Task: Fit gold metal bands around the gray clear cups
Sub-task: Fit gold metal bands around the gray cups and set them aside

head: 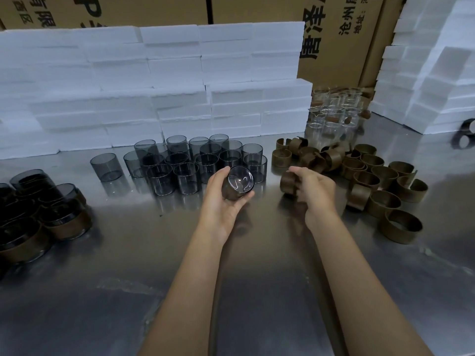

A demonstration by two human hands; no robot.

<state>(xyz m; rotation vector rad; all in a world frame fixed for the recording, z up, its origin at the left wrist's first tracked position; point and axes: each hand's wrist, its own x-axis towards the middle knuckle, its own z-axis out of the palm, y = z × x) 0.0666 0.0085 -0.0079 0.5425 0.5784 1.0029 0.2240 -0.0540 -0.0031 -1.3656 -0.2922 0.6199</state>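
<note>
My left hand [222, 199] grips a gray clear cup [239, 183] tilted on its side, its round end turned toward me, above the steel table. My right hand [313, 187] holds a gold metal band [289, 183] just left of its fingers, a short gap from the cup. Behind the left hand stands a cluster of several bare gray cups [187, 163]. A loose pile of gold bands [380, 183] spreads to the right of my right hand. Cups with bands fitted [51, 214] sit grouped at the left edge.
White foam blocks [167, 86] are stacked along the back and at the far right [431, 73]. Clear glass cups [334, 111] stand behind the bands. Cardboard boxes [341, 34] rise at the rear. The steel table [244, 291] stretches toward me.
</note>
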